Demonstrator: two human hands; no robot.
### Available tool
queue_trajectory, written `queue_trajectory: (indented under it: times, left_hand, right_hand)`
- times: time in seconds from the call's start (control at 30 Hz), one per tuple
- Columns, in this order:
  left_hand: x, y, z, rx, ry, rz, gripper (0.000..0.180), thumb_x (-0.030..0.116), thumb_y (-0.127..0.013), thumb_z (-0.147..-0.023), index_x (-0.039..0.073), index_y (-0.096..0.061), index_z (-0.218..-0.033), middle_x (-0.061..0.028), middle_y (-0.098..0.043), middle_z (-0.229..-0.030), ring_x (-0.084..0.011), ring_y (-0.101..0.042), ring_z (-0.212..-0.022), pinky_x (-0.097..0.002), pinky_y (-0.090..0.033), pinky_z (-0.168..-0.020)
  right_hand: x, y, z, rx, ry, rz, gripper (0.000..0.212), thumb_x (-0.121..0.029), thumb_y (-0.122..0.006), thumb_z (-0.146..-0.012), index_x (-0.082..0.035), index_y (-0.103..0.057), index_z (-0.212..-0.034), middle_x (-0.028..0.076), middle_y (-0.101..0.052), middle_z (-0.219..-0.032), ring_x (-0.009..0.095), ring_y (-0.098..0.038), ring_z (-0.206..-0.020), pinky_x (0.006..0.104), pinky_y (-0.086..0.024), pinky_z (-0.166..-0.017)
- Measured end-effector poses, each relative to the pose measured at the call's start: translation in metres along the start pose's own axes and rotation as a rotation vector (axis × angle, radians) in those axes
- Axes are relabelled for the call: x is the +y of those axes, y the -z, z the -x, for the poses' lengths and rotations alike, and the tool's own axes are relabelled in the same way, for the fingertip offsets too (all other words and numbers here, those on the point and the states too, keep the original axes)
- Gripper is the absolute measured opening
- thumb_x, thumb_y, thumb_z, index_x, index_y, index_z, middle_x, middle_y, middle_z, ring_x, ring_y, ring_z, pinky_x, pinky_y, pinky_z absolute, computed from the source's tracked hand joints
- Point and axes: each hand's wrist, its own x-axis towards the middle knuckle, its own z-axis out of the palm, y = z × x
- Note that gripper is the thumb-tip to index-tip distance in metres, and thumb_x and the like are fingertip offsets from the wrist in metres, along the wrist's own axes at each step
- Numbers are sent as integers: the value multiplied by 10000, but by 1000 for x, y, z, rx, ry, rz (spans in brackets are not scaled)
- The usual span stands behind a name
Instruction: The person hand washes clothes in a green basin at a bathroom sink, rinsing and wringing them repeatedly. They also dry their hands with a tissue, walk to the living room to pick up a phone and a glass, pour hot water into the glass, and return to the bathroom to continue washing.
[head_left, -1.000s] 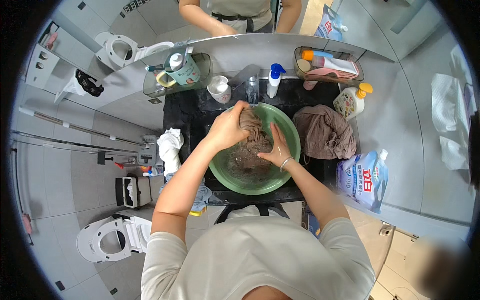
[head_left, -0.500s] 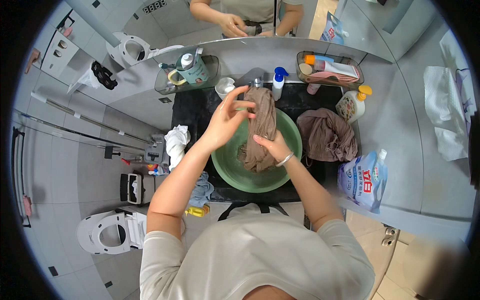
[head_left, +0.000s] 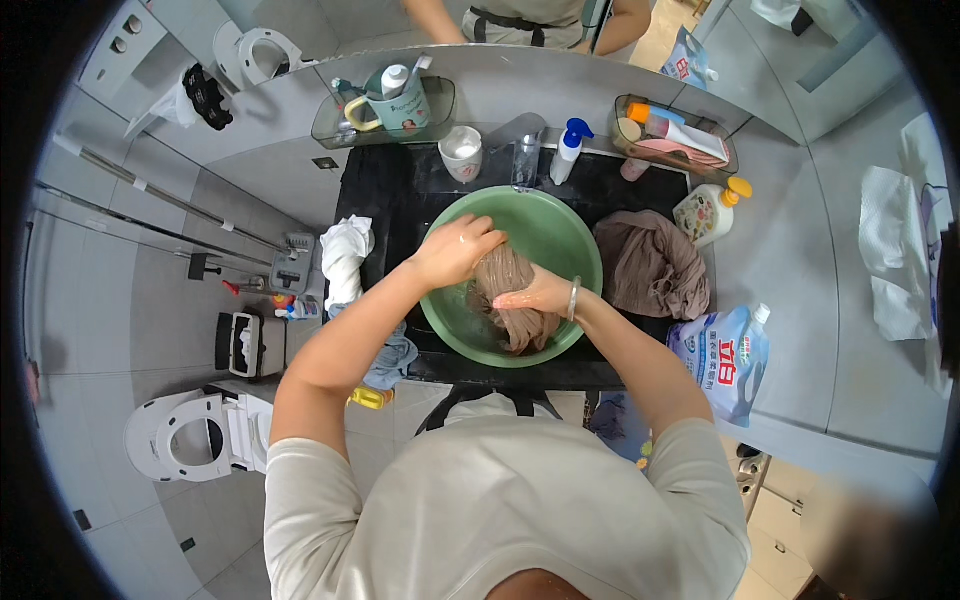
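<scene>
A wet grey-brown cloth (head_left: 505,275) is bunched inside the green basin (head_left: 575,230), its lower folds resting toward the bottom. My left hand (head_left: 460,252), with a ring on it, closes over the upper end of the cloth. From the other side, my right hand (head_left: 540,292), a bracelet at its wrist, grips the cloth lower down with the thumb across it. Behind the basin stands a faucet (head_left: 526,160). The underside of the bunch is hidden.
Another brown cloth (head_left: 652,265) lies on the black counter right of the basin, near a pump bottle (head_left: 703,213) and a detergent pouch (head_left: 720,360). White cloth (head_left: 347,255) hangs at the left edge. A white cup (head_left: 461,155) and blue-topped bottle (head_left: 568,155) stand behind.
The cloth has come down from near the faucet into the basin. My left hand, its fingers spread before, has lowered and closed on the cloth; my right hand keeps its grip.
</scene>
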Motion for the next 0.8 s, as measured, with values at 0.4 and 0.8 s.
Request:
queue_trajectory:
  times: [0.4, 0.8]
  left_hand:
    - [-34, -7, -8, -394, 348, 830, 783, 114, -780, -607, 18, -408, -1289, -167, -573, -1097, -226, -601, -892, -325, -472, -787]
    - [-5, -18, 2, 35, 21, 14, 590, 84, -694, -617, 130, -497, -1171, -129, -551, -1034, -338, -581, -893, -405, -484, -755]
  right_hand:
    - [50, -1, -16, 382, 296, 155, 630, -259, -763, -703, 35, -485, -1186, 121, -601, -1056, 199, -583, -932, 320, -463, -834]
    - [37, 12, 8, 2, -65, -334, 622, -260, -706, -784, -15, -423, -1281, 84, -549, -1173, 192, -568, -1015, 355, -461, -882]
